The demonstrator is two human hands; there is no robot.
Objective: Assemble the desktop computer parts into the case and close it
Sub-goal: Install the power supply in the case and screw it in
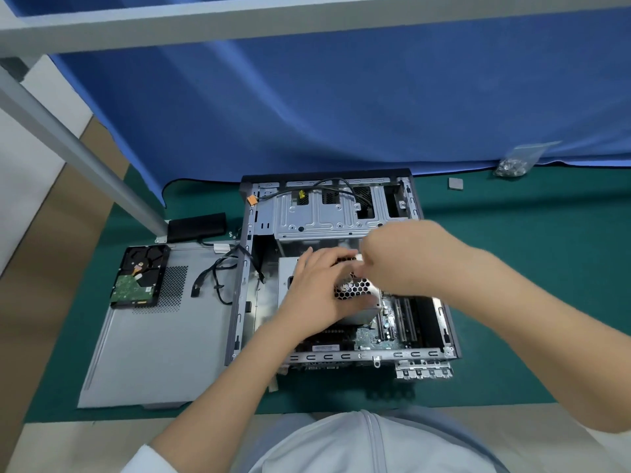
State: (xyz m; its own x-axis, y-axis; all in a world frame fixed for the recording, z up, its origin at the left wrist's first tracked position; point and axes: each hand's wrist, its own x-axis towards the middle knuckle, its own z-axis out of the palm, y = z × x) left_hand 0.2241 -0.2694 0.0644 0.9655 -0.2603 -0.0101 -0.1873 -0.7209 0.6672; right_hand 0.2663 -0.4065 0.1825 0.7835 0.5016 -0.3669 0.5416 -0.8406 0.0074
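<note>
Inside the open case, the power supply lies under both hands: left hand flat on it at 9 o'clock, right hand pinching something white at 1 o'clock.

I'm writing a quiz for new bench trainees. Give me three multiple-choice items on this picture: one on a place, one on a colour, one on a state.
1. Where does the bare hard drive with the green circuit board lie?
A. on the flat grey side panel
B. inside the case
C. on the blue cloth

2. What colour is the work mat?
A. red
B. green
C. white

3. How is the grey metal computer case?
A. closed
B. standing upright
C. open, lying on its side

Answers: 1 A, the drive rests on the panel left of the case. 2 B, the mat under everything is green. 3 C, the motherboard shows and the panel lies beside it.
</note>
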